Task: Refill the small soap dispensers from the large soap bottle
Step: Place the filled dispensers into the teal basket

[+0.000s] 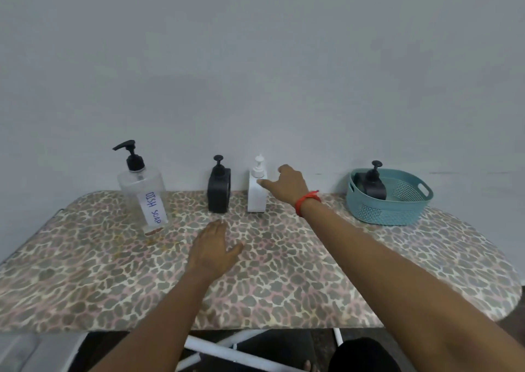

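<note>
One broad table with rounded ends fills the lower view. It is covered in a smooth cloth printed with grey, tan and pink leopard spots, and it stands against a plain, pale grey wall. White tubular legs show beneath its near edge.

On the right end sits an oval teal plastic basket with perforated walls and a slotted handle. A squat black pump dispenser stands inside it, near the back left.

At the left end stands the large soap bottle, a tall, clear, square-shouldered plastic bottle with a black pump. Its white paper label is handwritten "DISH SOAP". It looks almost empty, with a thin brownish layer at the base.

Between bottle and basket, close to the wall, two small dispensers stand upright side by side without touching. One is a matte black rounded-square dispenser and the other, to its right, is a white rectangular dispenser with a white pump.

The left hand lies low over the cloth in front of the black dispenser. Its fingers are straight and pressed together and its thumb is spread to the side. Whether it rests on the cloth cannot be told.

The right hand reaches to the white dispenser and grips nothing. Its thumb is stretched to the dispenser's shoulder and its fingers are loosely curved behind. Whether the thumb touches the dispenser is unclear.

A red thread bracelet circles the right wrist.
</note>
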Available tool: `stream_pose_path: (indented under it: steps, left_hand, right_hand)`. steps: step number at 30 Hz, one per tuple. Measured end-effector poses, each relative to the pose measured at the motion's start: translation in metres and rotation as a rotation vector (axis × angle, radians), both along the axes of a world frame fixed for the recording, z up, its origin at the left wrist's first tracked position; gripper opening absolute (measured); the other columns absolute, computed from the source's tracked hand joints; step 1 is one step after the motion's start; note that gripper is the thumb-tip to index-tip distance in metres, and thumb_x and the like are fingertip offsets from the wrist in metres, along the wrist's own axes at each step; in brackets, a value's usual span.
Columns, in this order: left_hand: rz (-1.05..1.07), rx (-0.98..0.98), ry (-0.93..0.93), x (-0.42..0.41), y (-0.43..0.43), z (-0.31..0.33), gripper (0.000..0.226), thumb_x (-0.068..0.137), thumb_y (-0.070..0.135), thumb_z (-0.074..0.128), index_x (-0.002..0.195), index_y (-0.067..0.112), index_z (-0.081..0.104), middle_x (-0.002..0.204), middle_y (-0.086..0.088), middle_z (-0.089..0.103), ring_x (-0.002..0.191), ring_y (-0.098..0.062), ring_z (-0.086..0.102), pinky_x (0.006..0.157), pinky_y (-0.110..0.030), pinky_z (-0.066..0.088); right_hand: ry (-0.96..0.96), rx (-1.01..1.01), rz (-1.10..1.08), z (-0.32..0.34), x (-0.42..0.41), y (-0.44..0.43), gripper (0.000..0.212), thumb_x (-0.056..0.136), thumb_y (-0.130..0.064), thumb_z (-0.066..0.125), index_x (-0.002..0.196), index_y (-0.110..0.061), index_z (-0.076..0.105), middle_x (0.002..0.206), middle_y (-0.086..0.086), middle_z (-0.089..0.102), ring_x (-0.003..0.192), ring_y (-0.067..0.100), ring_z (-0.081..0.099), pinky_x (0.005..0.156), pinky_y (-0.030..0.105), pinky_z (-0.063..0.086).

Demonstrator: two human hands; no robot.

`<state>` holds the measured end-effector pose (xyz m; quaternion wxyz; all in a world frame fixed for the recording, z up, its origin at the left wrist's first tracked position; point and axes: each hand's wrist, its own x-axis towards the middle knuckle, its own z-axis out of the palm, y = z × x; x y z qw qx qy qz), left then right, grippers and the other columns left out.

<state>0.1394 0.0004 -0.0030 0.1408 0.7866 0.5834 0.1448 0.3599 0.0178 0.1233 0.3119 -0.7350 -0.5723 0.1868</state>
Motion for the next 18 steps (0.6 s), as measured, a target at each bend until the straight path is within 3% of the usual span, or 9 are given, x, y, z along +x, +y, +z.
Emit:
stream_pose_path:
  steps: [2, 5, 9, 18]
  left_hand:
    - [-0.004, -0.004, -0.043, -0.007, 0.002, -0.003, 0.083, 0.097, 0.062, 0.05, 0.16, 0.012, 0.028, 0.167, -0.006, 0.026, 0.155, -0.021, 0.022, 0.128, -0.035, 0.014]
    - [0.012, 0.01, -0.083, -0.006, 0.003, -0.006, 0.083, 0.097, 0.061, 0.052, 0.16, 0.012, 0.029, 0.167, -0.006, 0.028, 0.155, -0.02, 0.023, 0.128, -0.036, 0.015]
    - [0.025, 0.017, -0.103, -0.005, 0.005, -0.008, 0.084, 0.097, 0.061, 0.052, 0.16, 0.012, 0.028, 0.167, -0.005, 0.027, 0.155, -0.02, 0.023, 0.128, -0.037, 0.016]
    - [0.014, 0.038, -0.069, -0.003, 0.004, -0.007, 0.08, 0.099, 0.059, 0.048, 0.161, 0.013, 0.026, 0.168, -0.005, 0.024, 0.156, -0.02, 0.019, 0.128, -0.037, 0.014]
  right_hand:
    - [-0.006, -0.021, -0.012, -0.005, -0.017, 0.018, 0.064, 0.091, -0.05, 0.068, 0.127, 0.0, 0.052, 0.117, 0.015, 0.061, 0.099, 0.028, 0.059, 0.07, 0.029, 0.041]
    - [-0.011, -0.037, -0.048, -0.014, -0.029, 0.039, 0.055, 0.091, -0.047, 0.068, 0.12, -0.002, 0.056, 0.117, 0.017, 0.064, 0.103, 0.032, 0.063, 0.072, 0.032, 0.041]
    - [-0.05, -0.051, -0.066, -0.019, -0.039, 0.049, 0.041, 0.091, -0.046, 0.066, 0.1, -0.007, 0.056, 0.1, 0.013, 0.064, 0.086, 0.029, 0.059, 0.069, 0.032, 0.043]
    - [0.012, -0.018, -0.141, -0.014, -0.038, 0.044, 0.037, 0.084, -0.037, 0.074, 0.08, -0.011, 0.049, 0.078, 0.003, 0.052, 0.074, 0.024, 0.055, 0.058, 0.029, 0.041]
